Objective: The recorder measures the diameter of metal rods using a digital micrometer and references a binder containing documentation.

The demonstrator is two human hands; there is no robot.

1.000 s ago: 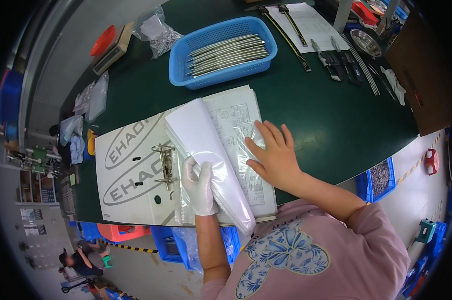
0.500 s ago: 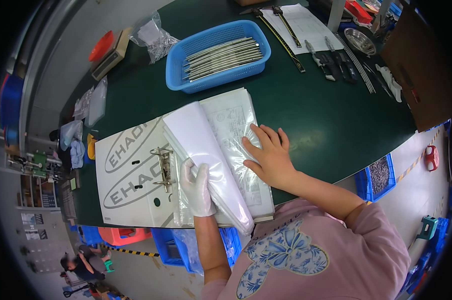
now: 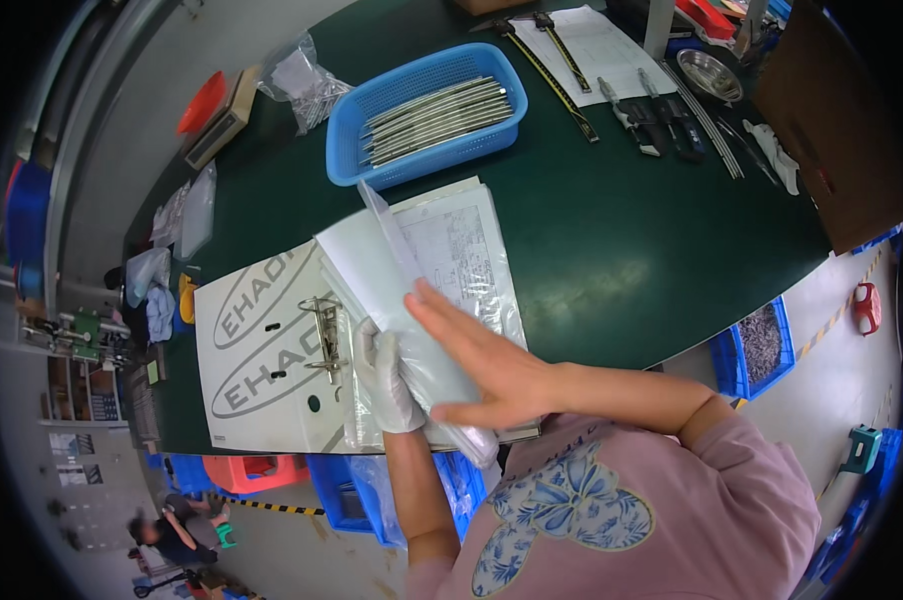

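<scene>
One open binder lies on a green table, near one blue basket of rods, two calipers and one bowl. The gloved left hand grips its pages; the flat right hand, thumb spread, blocks part of them.

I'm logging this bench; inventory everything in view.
lever-arch binder: one, white, open on the table
sleeved sheets: several, clear and white, in the binder
basket: one, blue, beyond the binder
metal rods: many, silver, in the basket
bag of small parts: one, clear, left of the basket
dish: one, red, upper left
calipers: two, dark, upper right
paper: one, white, partly under the calipers
hand tools: at least two, dark, right of the calipers
bowl: one, silver, upper right
cardboard: one, brown, right edge
table: one, green, centre
crates: several, blue, below table level
person: one, dark top, lower left
left hand: one, white-gloved, at the sheets
right hand: one, bare, over the sheets
</scene>
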